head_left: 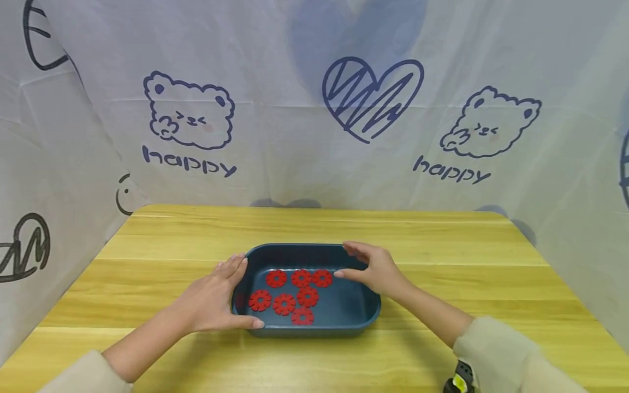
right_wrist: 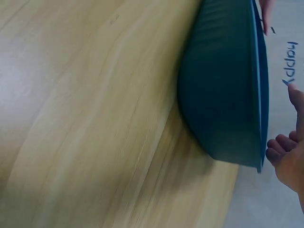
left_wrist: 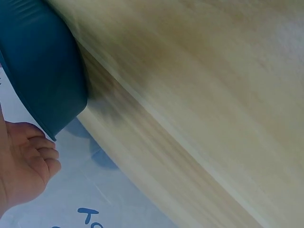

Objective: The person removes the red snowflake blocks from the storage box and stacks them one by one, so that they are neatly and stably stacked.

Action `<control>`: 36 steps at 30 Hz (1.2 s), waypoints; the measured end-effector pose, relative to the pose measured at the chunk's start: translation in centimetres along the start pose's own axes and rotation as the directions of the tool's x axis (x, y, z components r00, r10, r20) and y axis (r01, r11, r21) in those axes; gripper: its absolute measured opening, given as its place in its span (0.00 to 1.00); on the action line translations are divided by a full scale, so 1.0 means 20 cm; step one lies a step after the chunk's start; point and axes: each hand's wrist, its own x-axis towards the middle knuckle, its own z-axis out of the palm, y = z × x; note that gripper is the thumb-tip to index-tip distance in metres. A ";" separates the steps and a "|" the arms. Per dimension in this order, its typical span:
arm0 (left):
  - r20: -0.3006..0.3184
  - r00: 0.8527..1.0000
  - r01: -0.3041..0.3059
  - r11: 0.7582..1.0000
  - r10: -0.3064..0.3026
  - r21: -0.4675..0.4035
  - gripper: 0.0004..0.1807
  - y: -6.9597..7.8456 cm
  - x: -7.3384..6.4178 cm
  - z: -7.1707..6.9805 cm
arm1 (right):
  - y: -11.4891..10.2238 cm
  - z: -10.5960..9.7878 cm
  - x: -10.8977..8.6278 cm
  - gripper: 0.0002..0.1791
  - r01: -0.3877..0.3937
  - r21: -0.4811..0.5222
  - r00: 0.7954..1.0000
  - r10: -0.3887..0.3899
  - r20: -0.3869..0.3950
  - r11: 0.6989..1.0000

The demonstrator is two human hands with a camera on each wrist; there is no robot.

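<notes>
A dark blue-green oblong basin (head_left: 339, 330) sits on the table. Inside it lie several red notched discs (head_left: 284, 304), mostly toward its left and middle, a few touching or overlapping. At the left end my left hand (head_left: 211, 297) is spread against the rim, thumb along the front edge and extended fingers at the back left. My right hand (head_left: 378, 270) is over the right end, its fingers near the back rim and its thumb apart from them, above the inside. Nothing shows between that thumb and those fingers. In the right wrist view, the right fingers (right_wrist: 284, 145) are beside the basin's rim.
The wood-grain table (head_left: 442, 240) surrounds the basin. Behind it hangs a white cloth (head_left: 280, 136) with drawn bears, a heart and lettering. A dark strap-like item with a yellow patch (head_left: 460, 379) shows at the right sleeve.
</notes>
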 end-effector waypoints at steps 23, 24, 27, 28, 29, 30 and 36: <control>0.019 1.000 -0.003 1.000 0.003 0.005 0.66 0.01 0.01 0.01 | 0.00 0.21 0.09 0.23 -0.306 -0.051 0.950 0.301 -0.085 0.951; 0.019 1.000 -0.003 1.000 0.003 0.007 0.66 0.01 0.01 0.00 | 0.00 0.22 0.10 0.23 -0.316 -0.065 0.947 0.311 -0.081 0.946; 0.020 1.000 -0.002 1.000 0.002 0.003 0.66 0.01 0.01 0.00 | 0.01 0.24 0.10 0.23 -0.334 -0.090 0.942 0.329 -0.068 0.938; 0.019 1.000 -0.001 1.000 0.001 0.002 0.66 0.01 0.01 0.00 | 0.02 0.25 0.11 0.23 -0.335 -0.102 0.942 0.330 -0.066 0.937; 0.019 1.000 0.000 1.000 0.000 0.001 0.66 0.01 0.01 0.00 | 0.02 0.25 0.11 0.23 -0.334 -0.113 0.942 0.329 -0.064 0.936; 0.018 1.000 0.001 1.000 -0.001 0.001 0.66 0.01 0.00 0.00 | 0.02 0.26 0.11 0.23 -0.337 -0.117 0.941 0.331 -0.064 0.934; 0.011 1.000 0.005 1.000 -0.005 -0.003 0.65 0.00 -0.01 0.01 | 0.02 0.27 0.12 0.20 -0.316 -0.164 0.949 0.310 -0.065 0.934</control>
